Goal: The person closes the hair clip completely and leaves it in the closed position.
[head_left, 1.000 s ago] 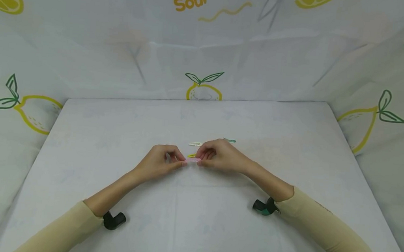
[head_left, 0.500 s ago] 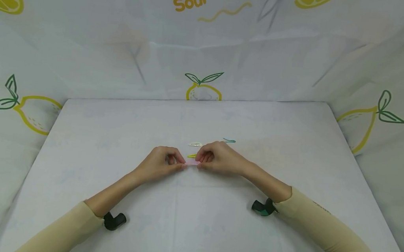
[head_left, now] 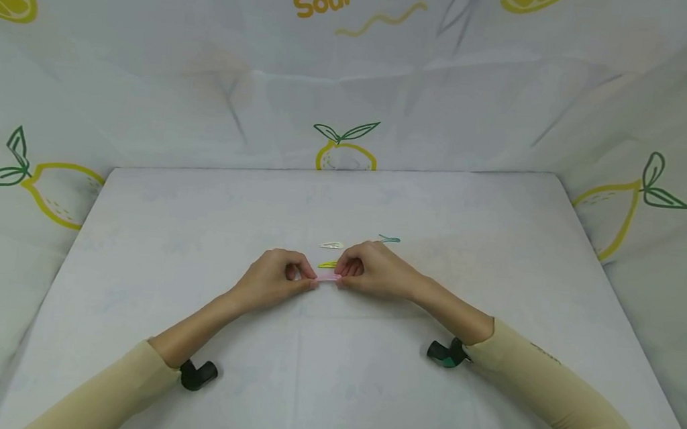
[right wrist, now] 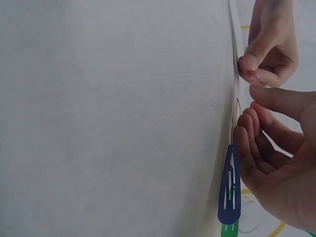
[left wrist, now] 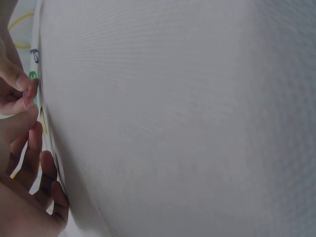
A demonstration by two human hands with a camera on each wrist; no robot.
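Near the middle of the table, a pink hair clip (head_left: 328, 277) is stretched between my two hands. My left hand (head_left: 274, 278) pinches its left end with thumb and fingertips, while my right hand (head_left: 380, 271) pinches the right end the same way. Fingers cover both ends of the clip. Just beyond it lies a yellow hair clip (head_left: 326, 265), partly behind the right fingers. Farther back is a white hair clip (head_left: 331, 245). In the right wrist view, the curled lower fingers of the right hand are beside a dark blue snap hair clip (right wrist: 228, 216).
A green hair clip (right wrist: 229, 230) shows behind the blue one in the right wrist view. Past the right knuckles lies a teal clip (head_left: 391, 240). White cloth covers the table (head_left: 318, 381), and lemon-printed cloth walls (head_left: 177, 94) stand at its back and sides.
Both hands have come slightly toward the person with the pink hair clip, which now shows a little more between the fingertips. The other clips lie where they were.
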